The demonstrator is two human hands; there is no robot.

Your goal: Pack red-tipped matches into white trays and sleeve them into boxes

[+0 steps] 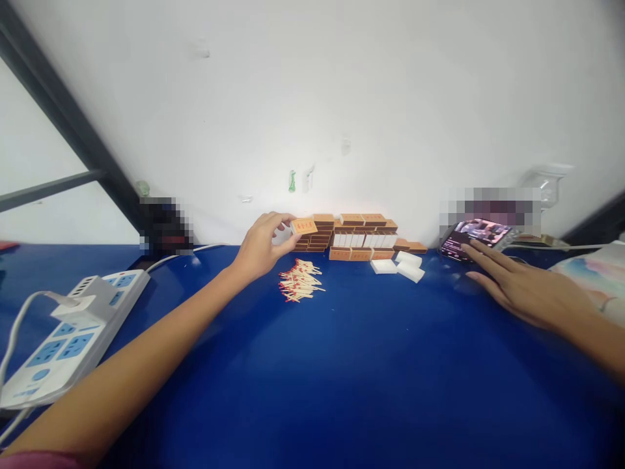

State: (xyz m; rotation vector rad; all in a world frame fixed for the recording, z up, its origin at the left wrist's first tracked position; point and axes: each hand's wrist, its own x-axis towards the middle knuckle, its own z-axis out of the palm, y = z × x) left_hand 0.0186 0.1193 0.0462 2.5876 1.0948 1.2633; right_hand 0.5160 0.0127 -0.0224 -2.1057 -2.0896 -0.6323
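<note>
Between the thumb and fingers of my left hand (263,244) is a matchbox (304,227) with an orange label, held up at the left end of the stacked matchboxes (361,255). Below that hand, a loose heap of red-tipped matches (301,281) lies on the blue table (342,378). My right hand (532,286) is stretched out with its fingers apart, and a fingertip reaches the screen of a phone (476,238) propped up at the right. Several white matchbox trays (409,270) lie in front of the stack's right end.
A white power strip (117,306) with a plugged-in charger (81,311) and cables occupies the left side. Behind everything rises a white wall (317,98). A clear plastic container (549,182) stands behind the phone, and a colourful printed bag or sheet (593,270) lies at the far right.
</note>
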